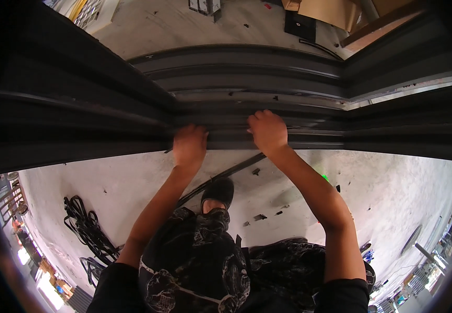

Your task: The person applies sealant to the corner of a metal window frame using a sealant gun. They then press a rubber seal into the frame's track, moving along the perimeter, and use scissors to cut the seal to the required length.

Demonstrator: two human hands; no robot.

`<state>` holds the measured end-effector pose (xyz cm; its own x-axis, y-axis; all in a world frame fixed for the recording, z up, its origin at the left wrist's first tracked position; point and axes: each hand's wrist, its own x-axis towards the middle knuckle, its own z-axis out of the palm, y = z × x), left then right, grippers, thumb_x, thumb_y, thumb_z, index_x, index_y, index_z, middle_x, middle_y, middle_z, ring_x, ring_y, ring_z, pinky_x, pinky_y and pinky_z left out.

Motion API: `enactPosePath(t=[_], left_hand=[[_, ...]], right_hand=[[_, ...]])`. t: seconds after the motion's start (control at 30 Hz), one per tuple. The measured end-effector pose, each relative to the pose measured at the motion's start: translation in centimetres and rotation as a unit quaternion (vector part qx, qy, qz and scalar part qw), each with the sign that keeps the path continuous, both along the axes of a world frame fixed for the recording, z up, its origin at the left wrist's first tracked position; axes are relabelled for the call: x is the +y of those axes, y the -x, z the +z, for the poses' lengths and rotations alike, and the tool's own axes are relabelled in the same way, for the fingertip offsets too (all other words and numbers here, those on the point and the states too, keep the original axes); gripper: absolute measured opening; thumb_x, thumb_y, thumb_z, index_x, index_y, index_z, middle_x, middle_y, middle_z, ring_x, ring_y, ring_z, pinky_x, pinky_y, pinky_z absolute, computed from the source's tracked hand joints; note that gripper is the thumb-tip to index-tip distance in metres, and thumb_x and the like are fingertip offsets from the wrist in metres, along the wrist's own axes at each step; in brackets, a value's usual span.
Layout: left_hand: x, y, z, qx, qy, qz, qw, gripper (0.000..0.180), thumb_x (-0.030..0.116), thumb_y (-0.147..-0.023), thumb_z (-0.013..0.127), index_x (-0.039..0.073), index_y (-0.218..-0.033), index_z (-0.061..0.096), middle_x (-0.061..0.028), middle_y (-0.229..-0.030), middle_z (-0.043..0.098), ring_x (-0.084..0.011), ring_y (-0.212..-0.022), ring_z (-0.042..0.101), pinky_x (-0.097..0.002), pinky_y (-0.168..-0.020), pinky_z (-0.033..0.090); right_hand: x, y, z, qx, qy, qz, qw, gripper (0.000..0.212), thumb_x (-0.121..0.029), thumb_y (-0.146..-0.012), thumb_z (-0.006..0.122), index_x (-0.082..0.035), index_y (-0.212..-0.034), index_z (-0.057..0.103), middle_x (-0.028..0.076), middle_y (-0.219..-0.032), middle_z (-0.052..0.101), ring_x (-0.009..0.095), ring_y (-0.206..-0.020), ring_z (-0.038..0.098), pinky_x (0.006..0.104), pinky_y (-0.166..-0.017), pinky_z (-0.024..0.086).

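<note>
A dark grey grooved metal frame profile (320,138) crosses in front of me, joined to similar profiles on the left and right. My left hand (189,146) is curled against its near side, fingers bent in and slightly blurred. To the right and a little farther away, my right hand (268,131) is closed, thumb and fingers pinched together at the grooves. Whatever lies between the fingers of either hand is too dark to make out. A long dark strip (226,172) slants from beneath the profile toward my shoe.
A tangled bundle of black strips (87,224) lies on the pale floor (132,182) at left. Small dark scraps (260,216) are scattered near my foot. Beyond the frame are cardboard (330,13), a black flat piece (300,26) and a box-like object (205,6).
</note>
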<state>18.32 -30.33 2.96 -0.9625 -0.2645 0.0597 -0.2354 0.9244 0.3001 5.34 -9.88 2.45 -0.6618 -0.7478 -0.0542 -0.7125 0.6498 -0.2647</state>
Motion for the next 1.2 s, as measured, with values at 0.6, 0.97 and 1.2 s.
enactPosePath(t=[0.6, 0.97, 1.2], left_hand=[[0.4, -0.3, -0.2, -0.017, 0.009, -0.012, 1.000, 0.013, 0.016, -0.087, 0.063, 0.009, -0.098, 0.068, -0.0103, -0.090, 0.062, -0.0327, -0.087, 0.060, -0.0428, -0.073, 0.049], [-1.0, -1.3, 0.2, -0.013, -0.009, 0.033, 0.999, 0.014, 0.015, -0.087, 0.065, 0.009, -0.098, 0.068, -0.0123, -0.091, 0.063, -0.0344, -0.086, 0.060, -0.0436, -0.075, 0.049], [-1.8, -1.7, 0.3, 0.017, 0.018, 0.028, 0.999, 0.018, 0.005, -0.083, 0.064, 0.006, -0.100, 0.067, -0.0131, -0.093, 0.063, -0.0360, -0.089, 0.059, -0.0446, -0.077, 0.048]], right_hand=[[-2.8, -1.1, -0.5, 0.052, 0.048, 0.035, 0.997, 0.010, -0.017, -0.077, 0.069, -0.012, -0.085, 0.066, 0.003, -0.086, 0.060, 0.023, -0.090, 0.059, 0.0357, -0.074, 0.051], [10.2, 3.9, 0.8, 0.103, -0.052, 0.009, 0.993, 0.014, -0.025, -0.075, 0.071, -0.015, -0.079, 0.064, 0.001, -0.084, 0.061, 0.023, -0.086, 0.062, 0.0357, -0.069, 0.053], [12.9, 4.6, 0.4, 0.149, -0.127, -0.057, 0.979, 0.017, -0.027, -0.071, 0.073, -0.014, -0.077, 0.062, 0.002, -0.084, 0.062, 0.023, -0.086, 0.063, 0.0357, -0.069, 0.053]])
